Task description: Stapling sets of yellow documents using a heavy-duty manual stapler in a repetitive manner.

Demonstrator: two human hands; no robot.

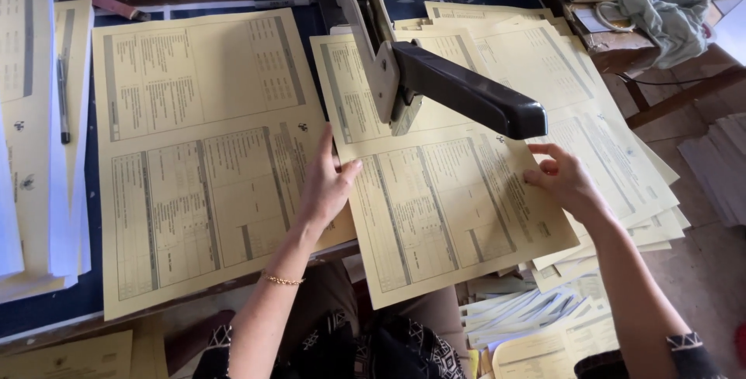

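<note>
Dark table (47, 313) bears yellow printed sheets (202, 153) (several stacks) and a pen (62, 99).

The stapler arm (466, 95) overhangs the printed sheet (435, 216), blocking twelve o'clock; room lies open toward six o'clock.
</note>
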